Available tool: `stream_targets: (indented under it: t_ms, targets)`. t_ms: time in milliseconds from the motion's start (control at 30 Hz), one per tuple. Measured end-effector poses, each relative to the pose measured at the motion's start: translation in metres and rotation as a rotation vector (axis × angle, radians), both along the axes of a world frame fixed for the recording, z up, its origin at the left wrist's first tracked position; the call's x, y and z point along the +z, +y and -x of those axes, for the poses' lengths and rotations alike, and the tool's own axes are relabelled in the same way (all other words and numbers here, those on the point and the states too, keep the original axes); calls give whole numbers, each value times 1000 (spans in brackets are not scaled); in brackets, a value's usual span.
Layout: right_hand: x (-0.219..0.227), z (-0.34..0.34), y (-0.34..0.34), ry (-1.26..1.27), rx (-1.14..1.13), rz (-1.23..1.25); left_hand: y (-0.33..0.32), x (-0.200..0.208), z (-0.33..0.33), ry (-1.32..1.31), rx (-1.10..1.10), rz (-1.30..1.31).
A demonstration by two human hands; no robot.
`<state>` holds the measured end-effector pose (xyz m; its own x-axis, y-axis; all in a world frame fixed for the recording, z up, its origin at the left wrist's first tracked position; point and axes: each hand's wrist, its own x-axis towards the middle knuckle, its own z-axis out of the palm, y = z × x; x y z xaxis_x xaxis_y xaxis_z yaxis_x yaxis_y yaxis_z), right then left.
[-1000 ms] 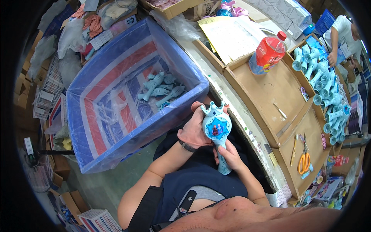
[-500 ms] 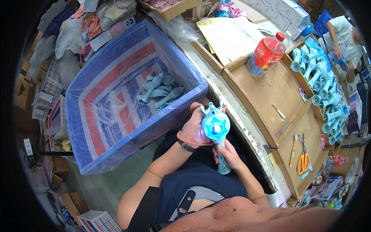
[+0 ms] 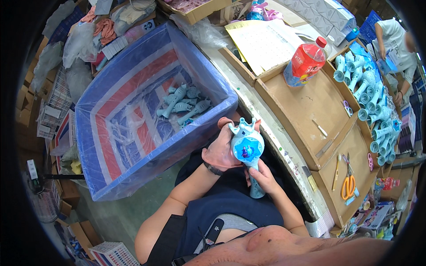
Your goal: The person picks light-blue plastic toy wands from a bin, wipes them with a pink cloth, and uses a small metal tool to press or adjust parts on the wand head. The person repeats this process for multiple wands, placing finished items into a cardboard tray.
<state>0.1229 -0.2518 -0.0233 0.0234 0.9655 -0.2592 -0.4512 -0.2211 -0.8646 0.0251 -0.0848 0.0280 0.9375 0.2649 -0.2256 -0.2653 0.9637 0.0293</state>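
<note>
A light-blue toy wand (image 3: 248,153) with a crown-shaped top and a round head is held upright in front of my body. A star-shaped picture panel on its head faces me, and it is unlit. My left hand (image 3: 220,148) is closed around the side and back of the head, its fingertips partly hidden behind it. My right hand (image 3: 265,178) grips the handle below the head. Left of my hands, several similar light-blue wands (image 3: 179,101) lie in a large plastic-lined blue bin (image 3: 128,163).
To the right runs a workbench with cardboard trays (image 3: 290,113), a red-capped bottle (image 3: 306,62), orange scissors (image 3: 348,184) and a screwdriver (image 3: 320,127). More light-blue wand parts (image 3: 370,95) are piled beyond. A co-worker (image 3: 395,48) stands at the far right.
The glow in the wand's head has gone out, so its panel picture shows. My hands stay nearly in place. The co-worker at far right has shifted their arms and holds a blue item.
</note>
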Motion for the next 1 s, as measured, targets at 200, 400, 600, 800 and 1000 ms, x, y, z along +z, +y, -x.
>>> stream_targets:
  t_ms: [200, 400, 600, 800, 1000]
  targets:
    - [-16, -6, 12, -1006, 8, -75, 0, 13, 17, 585, 248, -2397]
    - [-51, -4, 36, -651, -43, -187, -20, 8, 25, 711, 378, -2437]
    - [-51, -5, 28, -675, -146, -165, -22, -20, 35, 650, 305, -2281]
    - [-28, -7, 20, -817, -84, 21, -25, -18, 28, 636, 351, -1900]
    - [34, -20, -16, -1070, 126, 53, -8, -11, -3, 296, 190, -611]
